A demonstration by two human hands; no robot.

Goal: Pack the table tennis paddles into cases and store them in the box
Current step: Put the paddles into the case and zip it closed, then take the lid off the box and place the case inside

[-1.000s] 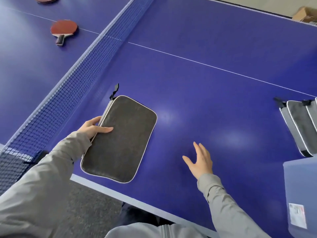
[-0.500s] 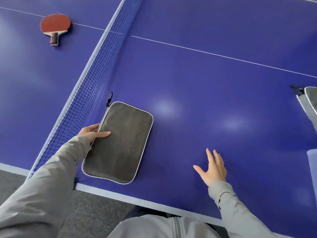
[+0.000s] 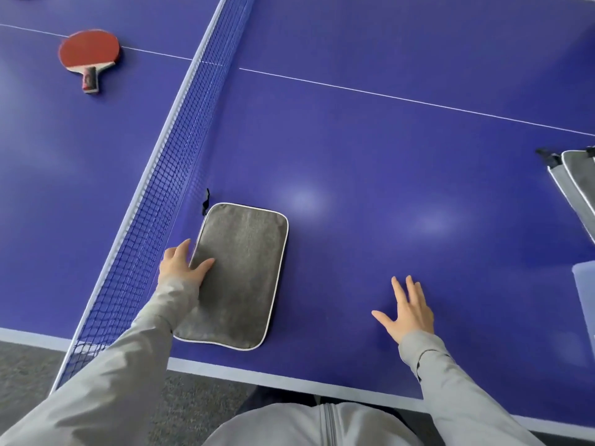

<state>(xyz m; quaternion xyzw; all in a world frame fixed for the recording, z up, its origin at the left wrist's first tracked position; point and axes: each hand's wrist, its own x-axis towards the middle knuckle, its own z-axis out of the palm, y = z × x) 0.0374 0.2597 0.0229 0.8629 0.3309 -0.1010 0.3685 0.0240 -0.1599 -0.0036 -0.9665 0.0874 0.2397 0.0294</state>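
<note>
A person in a grey jacket leans over a blue table tennis table (image 3: 370,149), with a grey paddle case (image 3: 236,278) lying flat on it just beside the net (image 3: 167,175), on the side of the net nearer the person's right arm. The left hand (image 3: 182,263) holds the case at the long edge facing the net, thumb laid on top of the fabric and fingers at that edge; whether they curl under it cannot be told. A short black pull tab (image 3: 205,201) sticks out from the case's far corner, close to the net. The right hand (image 3: 407,312) is released, fingers straight and spread over the bare table well away from the net, holding nothing; whether the palm touches the surface cannot be told. Across the net, a red-faced paddle (image 3: 88,54) lies uncased on the table's other half, handle pointing toward the person. Farthest from the net, at the frame's right border, more grey cases (image 3: 576,185) with pale piping lie overlapped, and the corner of a translucent box (image 3: 584,294) shows just nearer the person than those cases
</note>
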